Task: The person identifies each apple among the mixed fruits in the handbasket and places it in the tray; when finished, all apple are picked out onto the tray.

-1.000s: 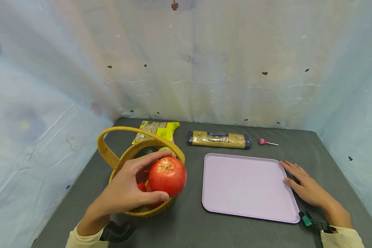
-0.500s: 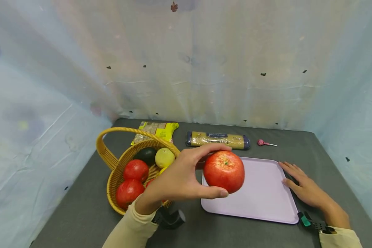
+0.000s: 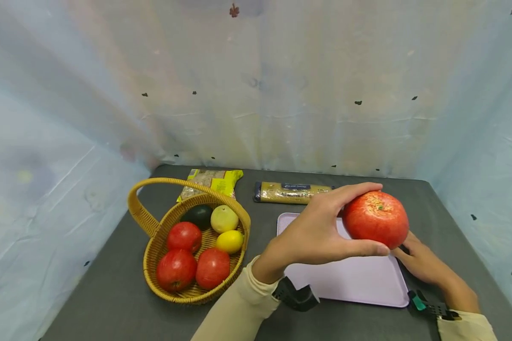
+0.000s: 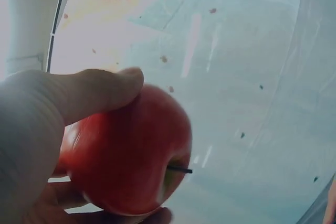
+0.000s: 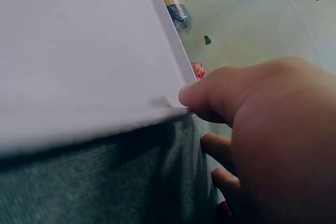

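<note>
My left hand (image 3: pixel 317 232) holds a large red apple (image 3: pixel 376 219) between thumb and fingers, raised over the right part of the lilac tray (image 3: pixel 345 280). In the left wrist view the thumb lies on top of the apple (image 4: pixel 131 150), fingers underneath, and a dark stem shows. The right hand (image 3: pixel 428 267) rests beside the tray's right edge, partly behind the apple in the head view. From the right wrist, its thumb (image 5: pixel 202 95) touches the rim of the tray (image 5: pixel 79 51), with the other fingers beyond, loosely extended.
A woven basket (image 3: pixel 148 265) on the left contains several red fruits, a lemon (image 3: pixel 230 242), a pale green round fruit (image 3: pixel 224 219) and a dark green fruit (image 3: pixel 198 216). Behind lie a yellow bag (image 3: pixel 226 183) and a spaghetti pack (image 3: pixel 281 192). A lollipop (image 5: pixel 198 70) is past the tray.
The left hand has carried the apple from over the basket rightward to above the tray's right side, uncovering the basket's contents. The right hand has stayed by the tray.
</note>
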A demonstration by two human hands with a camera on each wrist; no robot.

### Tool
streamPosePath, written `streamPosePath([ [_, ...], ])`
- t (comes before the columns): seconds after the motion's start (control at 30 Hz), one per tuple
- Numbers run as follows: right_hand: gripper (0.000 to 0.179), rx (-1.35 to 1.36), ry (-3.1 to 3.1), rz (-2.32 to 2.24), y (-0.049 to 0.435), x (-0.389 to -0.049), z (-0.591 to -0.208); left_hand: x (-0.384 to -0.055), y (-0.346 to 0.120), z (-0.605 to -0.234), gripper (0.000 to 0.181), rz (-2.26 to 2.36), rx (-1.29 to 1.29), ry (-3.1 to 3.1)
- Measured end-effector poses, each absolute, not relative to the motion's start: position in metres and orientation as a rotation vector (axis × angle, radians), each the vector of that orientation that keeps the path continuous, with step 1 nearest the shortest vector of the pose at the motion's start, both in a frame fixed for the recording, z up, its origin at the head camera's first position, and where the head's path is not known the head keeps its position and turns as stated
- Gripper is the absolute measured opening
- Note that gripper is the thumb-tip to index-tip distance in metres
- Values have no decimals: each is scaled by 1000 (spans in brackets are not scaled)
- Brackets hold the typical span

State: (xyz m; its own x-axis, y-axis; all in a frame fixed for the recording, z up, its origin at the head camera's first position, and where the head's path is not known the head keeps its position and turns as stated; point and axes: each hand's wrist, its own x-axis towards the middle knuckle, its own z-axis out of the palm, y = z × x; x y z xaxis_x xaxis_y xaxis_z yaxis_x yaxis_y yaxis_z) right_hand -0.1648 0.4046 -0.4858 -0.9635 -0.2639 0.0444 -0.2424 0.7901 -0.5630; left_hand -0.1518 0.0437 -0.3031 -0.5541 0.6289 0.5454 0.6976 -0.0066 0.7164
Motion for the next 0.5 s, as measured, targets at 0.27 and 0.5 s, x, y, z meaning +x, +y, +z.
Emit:
streamPosePath([
  [0.27,50,-370,2947,-875,405,-164,-487,-162,77,-324,84,-1571,-1379,-2227],
  [0.5,60,-344,2911,-874,405,-165,-486,-178,98,-354,80,-1509,-1279,-2337],
])
